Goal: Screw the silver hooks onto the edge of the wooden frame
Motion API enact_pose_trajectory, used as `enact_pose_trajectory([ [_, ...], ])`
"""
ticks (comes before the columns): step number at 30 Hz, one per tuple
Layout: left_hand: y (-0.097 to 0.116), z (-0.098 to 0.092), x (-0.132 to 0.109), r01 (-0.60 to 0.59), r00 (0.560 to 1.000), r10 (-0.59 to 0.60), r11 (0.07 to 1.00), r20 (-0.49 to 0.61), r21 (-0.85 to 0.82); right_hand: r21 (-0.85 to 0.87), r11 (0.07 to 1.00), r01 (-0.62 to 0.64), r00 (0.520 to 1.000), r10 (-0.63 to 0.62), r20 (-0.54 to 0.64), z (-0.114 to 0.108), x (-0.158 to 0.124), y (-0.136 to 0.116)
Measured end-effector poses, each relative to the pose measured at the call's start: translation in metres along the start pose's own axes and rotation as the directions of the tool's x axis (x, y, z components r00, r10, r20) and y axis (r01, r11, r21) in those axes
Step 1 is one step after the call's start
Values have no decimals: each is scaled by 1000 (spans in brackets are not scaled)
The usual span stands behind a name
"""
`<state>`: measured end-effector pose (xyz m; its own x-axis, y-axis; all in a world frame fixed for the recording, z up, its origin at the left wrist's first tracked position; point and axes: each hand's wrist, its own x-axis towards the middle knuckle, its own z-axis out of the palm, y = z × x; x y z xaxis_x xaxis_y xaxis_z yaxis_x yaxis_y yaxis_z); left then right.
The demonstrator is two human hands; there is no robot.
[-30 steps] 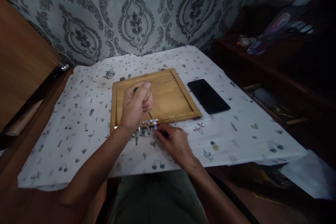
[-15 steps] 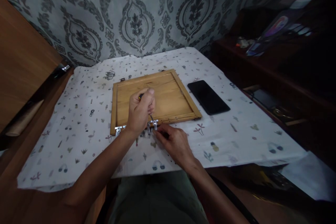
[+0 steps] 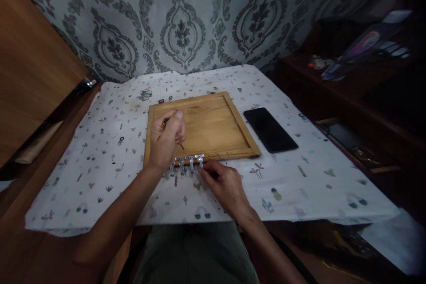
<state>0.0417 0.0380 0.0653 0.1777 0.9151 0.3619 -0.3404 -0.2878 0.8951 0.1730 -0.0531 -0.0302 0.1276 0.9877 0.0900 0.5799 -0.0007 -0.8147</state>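
Gripping screwdriver (image 3: pixel 181 145), left hand (image 3: pixel 164 143) over tray (image 3: pixel 216 126), right hand (image 3: pixel 226 186) touching hooks (image 3: pixel 187 161)

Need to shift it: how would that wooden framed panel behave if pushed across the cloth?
The square wooden framed panel looks stiff and flat, so it likely slides, not tips. The white patterned cloth beneath may bunch. The right hand on the chrome hook rail probably pins it.

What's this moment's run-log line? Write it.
left hand: grips yellow-handled screwdriver | right hand: touches silver metal bracket | framed wooden panel: flat
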Motion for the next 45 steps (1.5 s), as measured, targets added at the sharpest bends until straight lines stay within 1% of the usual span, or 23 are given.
enact_pose_trajectory([
  [7,0,-8,-4,-5,1000,5,999,8,34,56,998,-17,1000,19,-24,3,0,2],
  [17,1,-8,-7,-9,1000,8,999,17,43,38,999,-27,999,28,-24,3,-1,1],
  [27,4,-11,-7,-21,1000,20,999,22,46,47,999,-5,999,6,-41,3,-1,-1],
  [33,7,-12,-8,-39,998,36,998,46,48,79,997,-16,997,22,-72,2,0,-4],
  [38,11,-12,-8,-56,997,52,996,61,66,93,995,-48,997,54,-63,2,-1,-5],
  [45,9,-15,-8,-89,992,83,994,94,68,72,997,-6,998,11,-67,4,-1,-3],
])
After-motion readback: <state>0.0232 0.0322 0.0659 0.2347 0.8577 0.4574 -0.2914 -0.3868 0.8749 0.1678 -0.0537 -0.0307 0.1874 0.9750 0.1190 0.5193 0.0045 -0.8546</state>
